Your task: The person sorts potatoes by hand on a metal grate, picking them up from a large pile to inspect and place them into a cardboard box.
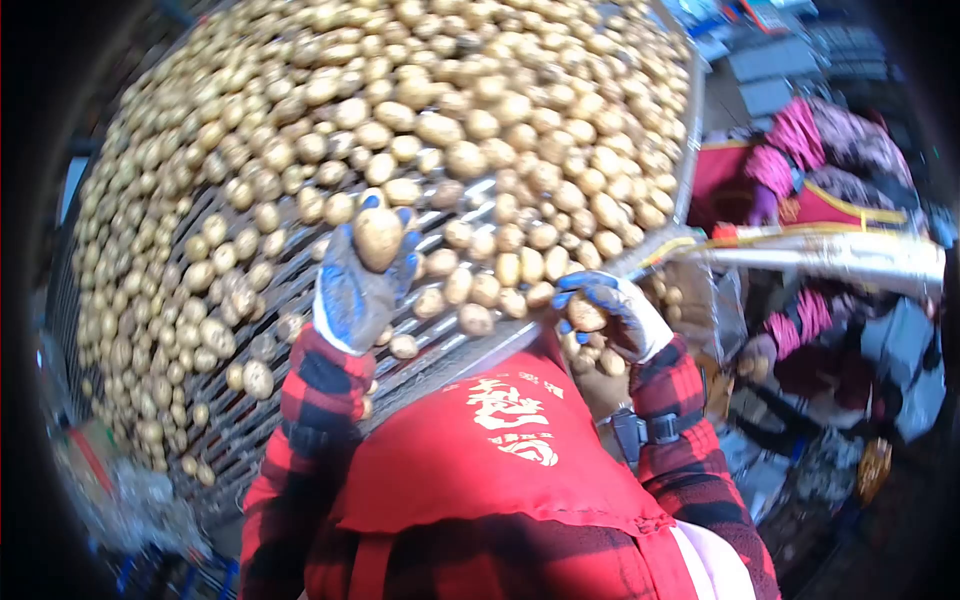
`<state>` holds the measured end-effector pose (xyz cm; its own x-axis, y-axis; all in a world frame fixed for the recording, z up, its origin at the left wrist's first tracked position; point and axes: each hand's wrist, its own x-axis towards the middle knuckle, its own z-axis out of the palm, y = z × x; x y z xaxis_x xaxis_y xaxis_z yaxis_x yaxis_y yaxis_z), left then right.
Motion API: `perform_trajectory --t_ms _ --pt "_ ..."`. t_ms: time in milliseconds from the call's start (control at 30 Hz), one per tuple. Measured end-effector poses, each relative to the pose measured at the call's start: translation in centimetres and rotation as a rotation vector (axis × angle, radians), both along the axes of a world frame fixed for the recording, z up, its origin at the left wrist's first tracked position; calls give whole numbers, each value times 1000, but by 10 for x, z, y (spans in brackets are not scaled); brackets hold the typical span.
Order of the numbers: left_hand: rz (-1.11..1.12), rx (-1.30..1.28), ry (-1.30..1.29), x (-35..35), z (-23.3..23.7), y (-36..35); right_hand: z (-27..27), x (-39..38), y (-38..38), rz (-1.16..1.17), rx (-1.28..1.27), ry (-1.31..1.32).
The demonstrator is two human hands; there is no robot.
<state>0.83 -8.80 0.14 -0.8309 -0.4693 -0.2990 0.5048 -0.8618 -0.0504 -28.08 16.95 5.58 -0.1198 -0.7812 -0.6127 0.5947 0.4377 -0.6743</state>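
My left hand (362, 285), in a blue-and-grey work glove, is closed around a potato (379, 238) above the slatted table. The glove's blue fingertips show around that potato. On the other side, my right hand (612, 318) wears the same kind of glove and grips another potato (586, 314) at the table's near edge. Below that hand, several more potatoes (610, 361) lie in an opening or container whose shape I cannot make out. Loose potatoes (484, 290) rest on the slats between my hands.
A large heap of potatoes (400, 70) covers much of the slatted metal table (425, 375). A red apron (480, 440) hangs against its near edge. At the right, another person's sleeved arm (790, 150) and a bare-looking hand (757, 355) are near plastic bags (715, 300).
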Motion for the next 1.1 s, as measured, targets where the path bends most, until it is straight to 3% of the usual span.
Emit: perform_trajectory --t_ms 33,100,167,200,233,267,300,333,400,433,500,567,667,700,800,833,900,933,1000,1033,1067,1100 --pt "-56 -95 -139 2 -11 4 -3 -9 35 -121 89 1" --pt "-146 -37 -72 -7 -17 15 -3 -12 75 -382 120 61" --pt "-187 -274 -250 -26 -15 33 -41 -12 102 -245 542 969" --pt "-237 -262 -244 -33 -9 36 -25 7 94 -204 593 1325" --pt "-289 -249 -245 -39 -2 39 -22 17 89 -263 441 1315" --pt "-279 -421 -495 -55 15 53 13 36 60 -348 366 934" --pt "-268 -557 -577 -72 36 72 24 52 46 -465 235 475" --pt "-469 -834 -638 -80 32 82 3 67 46 -517 -83 114" --pt "-760 -1338 -404 -89 41 104 7 98 30 -494 -278 -320" --pt "-533 -2033 -369 -90 23 118 -7 111 32 -633 -355 -392" --pt "-621 -2148 -308 -86 36 125 -27 100 71 -672 -275 -391" --pt "-539 -2142 -375 -82 20 125 -31 94 126 -774 -328 -329" --pt "-451 -2354 -512 -72 -10 127 -26 88 216 -1042 -229 -194" --pt "-461 -2452 -490 -67 -20 127 -35 89 251 -1204 -142 -131" --pt "-608 -2655 -517 -59 -32 135 -75 66 352 -1406 -44 58" --pt "-603 -2667 -509 -54 -35 136 -61 62 367 -1368 284 205" --pt "-570 -2691 -520 -58 -37 136 -79 56 363 -1168 691 1030" --pt "-577 -2688 -536 -57 -38 137 -92 52 355 -1168 679 1169" --pt "-599 -2695 -551 -56 -34 138 -30 55 252 -974 657 913" --pt "-603 -2701 -554 -59 -33 138 -68 50 246 -801 608 1040" --pt "-603 -2696 -553 -61 -33 139 -71 38 215 -620 619 1042" --pt "-604 -2690 -557 -60 -33 139 -105 20 197 -614 542 1094"
